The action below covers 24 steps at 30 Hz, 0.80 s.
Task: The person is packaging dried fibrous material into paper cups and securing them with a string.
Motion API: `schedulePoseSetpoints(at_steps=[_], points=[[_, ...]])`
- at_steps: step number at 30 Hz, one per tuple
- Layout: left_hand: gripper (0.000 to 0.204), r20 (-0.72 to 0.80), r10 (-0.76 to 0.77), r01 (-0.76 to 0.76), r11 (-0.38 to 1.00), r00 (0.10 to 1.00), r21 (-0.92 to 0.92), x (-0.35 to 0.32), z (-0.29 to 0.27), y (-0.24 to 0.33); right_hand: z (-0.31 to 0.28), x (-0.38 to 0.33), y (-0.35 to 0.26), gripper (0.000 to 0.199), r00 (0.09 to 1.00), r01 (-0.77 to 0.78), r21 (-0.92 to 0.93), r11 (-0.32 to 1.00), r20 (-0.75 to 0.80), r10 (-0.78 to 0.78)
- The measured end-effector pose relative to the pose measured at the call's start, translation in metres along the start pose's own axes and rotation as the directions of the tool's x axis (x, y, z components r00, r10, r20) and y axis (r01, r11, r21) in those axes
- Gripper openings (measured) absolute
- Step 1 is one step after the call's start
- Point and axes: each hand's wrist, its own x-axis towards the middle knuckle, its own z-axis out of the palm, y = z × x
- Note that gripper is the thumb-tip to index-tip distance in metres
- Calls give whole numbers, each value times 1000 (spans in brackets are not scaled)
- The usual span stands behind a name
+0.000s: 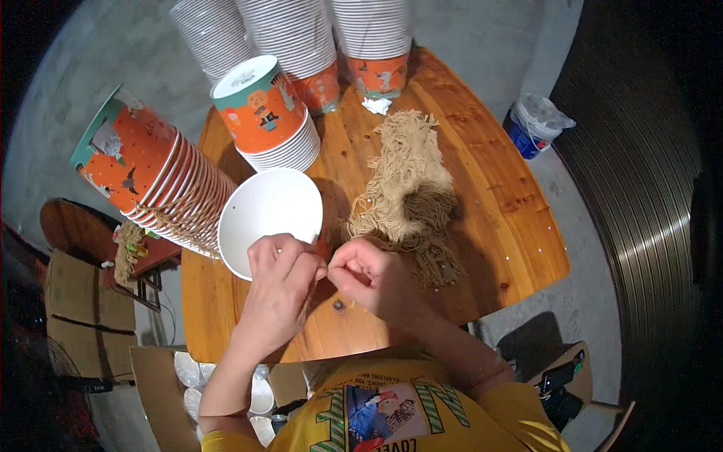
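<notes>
Left hand (277,290) and right hand (367,275) meet over the near edge of the wooden table (497,218), fingertips pinched together on a thin tan string (322,269) between them. Left hand also rests against the rim of an open white paper cup (267,212), lying on its side at the end of a long orange-patterned cup stack (154,177). Just beyond the right hand, a heap of tan string bundles (408,188). Farther back, more cup stacks (301,45) standing.
</notes>
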Motion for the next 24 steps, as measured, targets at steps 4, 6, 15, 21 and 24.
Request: schedulePoseSetpoints(at_steps=[4,6,15,21,24], points=[[12,28,-36,38,997,999,-62,-2,-2,1,-4,-1,0,7,992,123,-206,971,24,-121],[12,36,-54,58,993,998,-103,-3,-3,-1,-3,-1,-4,7,998,56,-170,984,24,-53],[15,36,-101,106,970,994,-221,-3,-5,-4,-2,5,16,3,992,-42,178,983,127,19],[19,-71,-120,104,975,990,-199,-2,2,-10,6,14,17,7,997,55,195,979,-63,-44],[21,-90,-192,167,958,977,-234,-3,5,-13,9,19,32,9,987,89,115,989,-142,-73]])
